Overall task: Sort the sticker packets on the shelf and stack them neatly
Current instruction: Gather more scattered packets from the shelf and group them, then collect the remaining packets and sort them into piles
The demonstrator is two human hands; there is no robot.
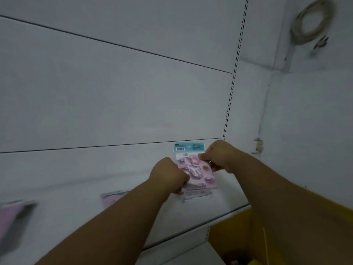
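— While it hangs between both hands, how would you say the sticker packet (196, 169) will handle?

— Light and thin, I judge; a pink printed card in a clear sleeve with a blue header at the top; it should flex rather than snap, and the glossy film looks slippery, so a pinch on the edges suits it better than a flat palm.

— Where is it held?

— The left hand (169, 174) is closed over the lower left corner, its fingers hidden behind the packet; the right hand (219, 155) pinches the upper right edge, thumb tip on the front face, the other fingers curled behind; the header with its barcode stands free above the right fingertips.

— And where does it sit?

— Raised just above the white shelf (76, 178), below both sets of fingers; I cannot tell whether its bottom edge touches the board; something clear and flat lies directly under it, too blurred to name.

— Anything else about?

— A second pink packet (110, 199) lies well left of the left fingers, half hidden by the forearm; another blurred packet (13, 220) sits far left; a yellow box (238, 226) stands open below the right wrist.
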